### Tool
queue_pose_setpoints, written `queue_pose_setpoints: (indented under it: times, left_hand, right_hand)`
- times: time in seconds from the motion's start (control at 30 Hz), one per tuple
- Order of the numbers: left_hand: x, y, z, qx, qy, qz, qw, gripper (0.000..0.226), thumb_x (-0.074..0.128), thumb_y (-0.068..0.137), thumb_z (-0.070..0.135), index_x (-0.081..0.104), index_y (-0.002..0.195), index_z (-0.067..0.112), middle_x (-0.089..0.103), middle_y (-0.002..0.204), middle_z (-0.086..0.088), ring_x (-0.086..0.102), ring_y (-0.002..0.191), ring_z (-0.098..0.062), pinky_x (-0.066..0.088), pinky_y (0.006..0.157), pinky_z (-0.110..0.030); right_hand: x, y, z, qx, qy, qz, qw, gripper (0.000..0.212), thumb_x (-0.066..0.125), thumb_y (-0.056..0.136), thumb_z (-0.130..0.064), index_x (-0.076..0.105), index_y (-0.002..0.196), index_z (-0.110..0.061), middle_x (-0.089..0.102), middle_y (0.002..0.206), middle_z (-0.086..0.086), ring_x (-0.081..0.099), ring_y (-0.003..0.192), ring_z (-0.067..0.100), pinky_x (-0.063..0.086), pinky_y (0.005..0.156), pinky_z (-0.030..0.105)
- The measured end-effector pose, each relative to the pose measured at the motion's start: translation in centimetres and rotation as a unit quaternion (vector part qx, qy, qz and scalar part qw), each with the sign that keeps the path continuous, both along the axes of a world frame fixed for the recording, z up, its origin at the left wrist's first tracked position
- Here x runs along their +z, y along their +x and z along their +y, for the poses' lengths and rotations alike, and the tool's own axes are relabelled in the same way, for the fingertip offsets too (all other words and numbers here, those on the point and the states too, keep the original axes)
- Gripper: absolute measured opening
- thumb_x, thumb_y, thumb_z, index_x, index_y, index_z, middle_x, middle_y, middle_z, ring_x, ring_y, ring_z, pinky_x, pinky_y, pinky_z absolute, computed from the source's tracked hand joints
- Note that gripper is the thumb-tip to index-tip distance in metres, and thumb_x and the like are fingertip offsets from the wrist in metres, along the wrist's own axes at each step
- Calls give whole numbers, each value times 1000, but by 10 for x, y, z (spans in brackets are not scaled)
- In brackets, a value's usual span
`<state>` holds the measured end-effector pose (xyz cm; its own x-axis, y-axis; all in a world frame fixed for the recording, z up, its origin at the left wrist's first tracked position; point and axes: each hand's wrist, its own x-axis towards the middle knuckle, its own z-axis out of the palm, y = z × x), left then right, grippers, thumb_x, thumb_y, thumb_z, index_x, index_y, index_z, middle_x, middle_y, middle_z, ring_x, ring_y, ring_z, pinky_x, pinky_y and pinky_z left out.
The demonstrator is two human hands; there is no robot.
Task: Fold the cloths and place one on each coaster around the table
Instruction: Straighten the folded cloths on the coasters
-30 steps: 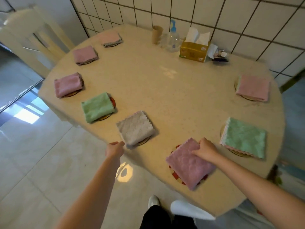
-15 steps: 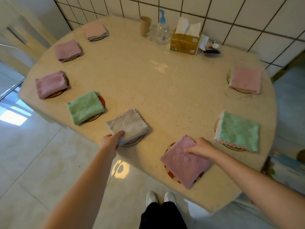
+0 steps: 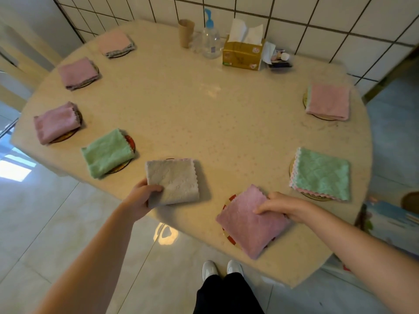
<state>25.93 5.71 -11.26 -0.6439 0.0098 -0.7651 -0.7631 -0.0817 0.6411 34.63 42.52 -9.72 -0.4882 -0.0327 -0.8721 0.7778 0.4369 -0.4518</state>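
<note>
Folded cloths lie on coasters around the beige table (image 3: 204, 114). My left hand (image 3: 141, 198) grips the near-left corner of the grey cloth (image 3: 173, 181), which almost hides its coaster. My right hand (image 3: 278, 206) pinches the right edge of the purple cloth (image 3: 247, 223) lying on a red-and-white coaster (image 3: 229, 200) at the near edge. To the left sit a green cloth (image 3: 107, 152) and a pink cloth (image 3: 56, 123). Two more pink cloths (image 3: 78, 72) lie farther back. On the right are a green cloth (image 3: 320, 174) and a pink cloth (image 3: 328, 102).
At the table's back by the tiled wall stand a brown cup (image 3: 186, 32), a pump bottle (image 3: 210, 39), a tissue box (image 3: 243, 53) and small items (image 3: 280, 61). A pale chair (image 3: 13, 71) stands at the far left. My shoes (image 3: 222, 268) are on the tiled floor.
My left hand reached the grey cloth, took hold of its corner and turned it squarer to the table edge. My right hand stayed on the purple cloth. The view moved closer.
</note>
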Motion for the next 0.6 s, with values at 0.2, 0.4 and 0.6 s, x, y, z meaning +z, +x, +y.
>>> queue_pose_setpoints:
  times: [0.2, 0.4, 0.6]
  left_hand:
    - [11, -31, 0, -151, -118, 34, 981, 38, 48, 86, -7, 53, 122, 2, 61, 109, -14, 60, 96, -30, 53, 74, -39]
    - [8, -51, 2, -221, -271, 79, 934, 32, 63, 82, 6, 59, 114, 12, 63, 109, -15, 59, 99, -33, 51, 85, -43]
    - [5, -56, 3, -247, -316, 92, 912, 31, 58, 82, 3, 59, 111, 17, 62, 108, -16, 56, 100, -34, 48, 84, -42]
  right_hand:
    - [4, 22, 5, -225, -160, -25, 961, 32, 64, 84, -6, 62, 115, 1, 69, 107, 22, 66, 101, 35, 51, 91, 46]
    - [-5, 63, -27, -407, -253, -63, 875, 26, 48, 92, 4, 58, 115, -3, 69, 99, 18, 64, 90, 32, 59, 55, 39]
    - [-14, 75, -36, -458, -300, -23, 836, 30, 46, 93, 3, 56, 121, -5, 63, 118, 20, 60, 105, 35, 54, 80, 51]
